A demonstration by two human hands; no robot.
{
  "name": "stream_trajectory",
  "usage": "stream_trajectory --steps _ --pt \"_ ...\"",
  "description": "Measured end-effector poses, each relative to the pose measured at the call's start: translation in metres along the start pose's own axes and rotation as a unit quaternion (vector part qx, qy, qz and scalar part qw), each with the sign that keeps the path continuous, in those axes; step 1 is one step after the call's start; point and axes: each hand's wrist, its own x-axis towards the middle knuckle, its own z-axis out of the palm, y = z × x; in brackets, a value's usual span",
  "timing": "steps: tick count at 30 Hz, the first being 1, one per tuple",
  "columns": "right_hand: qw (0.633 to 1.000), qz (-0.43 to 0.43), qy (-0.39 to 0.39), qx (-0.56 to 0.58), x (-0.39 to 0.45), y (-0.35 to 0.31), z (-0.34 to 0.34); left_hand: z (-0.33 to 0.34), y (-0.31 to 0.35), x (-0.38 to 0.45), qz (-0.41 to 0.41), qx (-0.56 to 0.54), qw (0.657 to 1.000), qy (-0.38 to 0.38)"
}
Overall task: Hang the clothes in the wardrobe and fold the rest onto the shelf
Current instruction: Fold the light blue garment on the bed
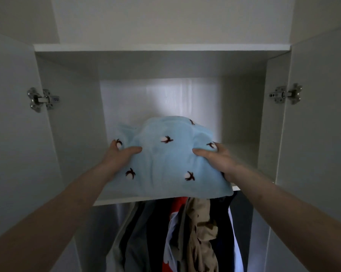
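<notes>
Head view, wardrobe interior, both arms raised. Left hand (121, 152): grips the left edge of a folded light-blue garment (165, 160), thumb curled on top, fingers hidden beneath the cloth. Right hand (214, 156): grips the right edge the same way, thumb on top, fingers out of sight below. Garment: soft, pale blue, dotted with small white tufts set in dark sprigs; far part lies inside the upper compartment, near edge hangs over the front lip of the shelf (114, 202), covering most of that lip. Whether its underside rests fully on the shelf board cannot be told, as the cloth itself hides it. Upper compartment: white side walls, brighter back panel (159, 99), a second board (161, 47) as its roof; holds only the blue garment as far as can be seen. Lower compartment: hanging clothes (185, 232) packed close together under the shelf, among them dark navy, grey, a red and white piece, and a crumpled tan piece (201, 222) at the front; hangers and rail hidden by the shelf and garment. Doors: both swung open, left door (10, 124) and right door (322, 114), each with a metal hinge, left hinge (42, 100), right hinge (285, 93)
</notes>
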Motion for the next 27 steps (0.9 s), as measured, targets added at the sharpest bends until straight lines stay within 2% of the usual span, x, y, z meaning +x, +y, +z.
stream_trajectory --steps 4,8,11,13,14,15,16,17,18,19,21,23,24,27 --pt "0.999 0.016 -0.032 0.001 0.060 0.020 0.009 0.014 -0.018 0.047 0.001 0.030 0.999 0.030" --pt "0.997 0.039 -0.062 -0.020 0.099 0.045 0.022 0.019 -0.049 0.084 -0.038 0.070 0.996 0.029" --pt "0.993 0.035 -0.078 -0.078 0.118 0.060 0.028 0.024 -0.055 0.093 -0.107 0.096 0.989 0.042" --pt "0.982 0.039 -0.037 -0.178 0.122 0.062 0.027 0.030 -0.049 0.092 -0.128 0.174 0.973 0.077" --pt "0.970 0.029 -0.005 -0.242 0.122 0.062 0.027 0.032 -0.044 0.088 -0.090 0.241 0.960 0.109" --pt "0.956 -0.012 0.020 -0.292 0.117 0.060 0.027 0.034 -0.038 0.080 -0.009 0.302 0.942 0.142" --pt "0.943 -0.074 0.033 -0.322 0.112 0.060 0.029 0.035 -0.036 0.072 0.107 0.333 0.923 0.161" --pt "0.929 -0.130 0.028 -0.344 0.105 0.061 0.032 0.037 -0.032 0.062 0.214 0.324 0.910 0.145" --pt "0.918 -0.158 0.009 -0.363 0.098 0.064 0.036 0.041 -0.031 0.051 0.291 0.303 0.902 0.097" --pt "0.910 -0.157 -0.014 -0.384 0.094 0.070 0.041 0.046 -0.034 0.040 0.331 0.293 0.896 0.031" --pt "0.894 -0.123 -0.046 -0.427 0.093 0.085 0.049 0.059 -0.048 0.022 0.361 0.358 0.857 -0.087" --pt "0.896 -0.108 -0.053 -0.428 0.100 0.097 0.055 0.066 -0.070 0.023 0.352 0.445 0.814 -0.127" --pt "0.901 -0.110 -0.050 -0.416 0.107 0.101 0.057 0.068 -0.081 0.029 0.333 0.470 0.807 -0.128" --pt "0.908 -0.126 -0.038 -0.398 0.129 0.109 0.069 0.069 -0.096 0.053 0.298 0.477 0.821 -0.102"
